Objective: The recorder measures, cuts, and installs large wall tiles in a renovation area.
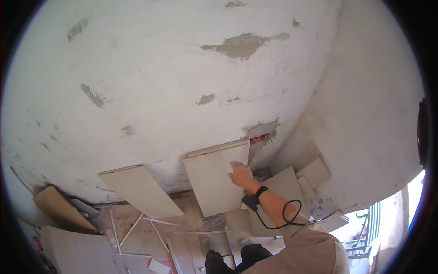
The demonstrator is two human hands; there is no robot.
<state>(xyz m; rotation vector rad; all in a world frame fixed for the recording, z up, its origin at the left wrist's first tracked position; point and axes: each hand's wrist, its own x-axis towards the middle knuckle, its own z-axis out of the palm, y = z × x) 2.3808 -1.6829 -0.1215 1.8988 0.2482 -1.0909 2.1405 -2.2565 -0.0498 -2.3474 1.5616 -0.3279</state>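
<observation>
My right hand (pixel 240 174) reaches out to a large beige tile panel (pixel 214 176) that leans against the wall. Its fingers are stretched out over the panel's face near the right edge; whether they press on it I cannot tell. Behind this panel shows the top edge of at least one more. A black strap (pixel 261 191) with a small dark device and a looping black cable sits on my right wrist. To the left, another beige tile panel (pixel 141 189) leans at a slant against the same wall. My left hand is out of view.
More beige panels (pixel 278 187) lean in the right corner. An opening with red wires (pixel 260 138) breaks the patchy white wall (pixel 173 82). Thin pale strips (pixel 132 233) lie scattered on the floor. A brown board (pixel 64 210) stands at the left, a metal frame (pixel 367 230) at the right.
</observation>
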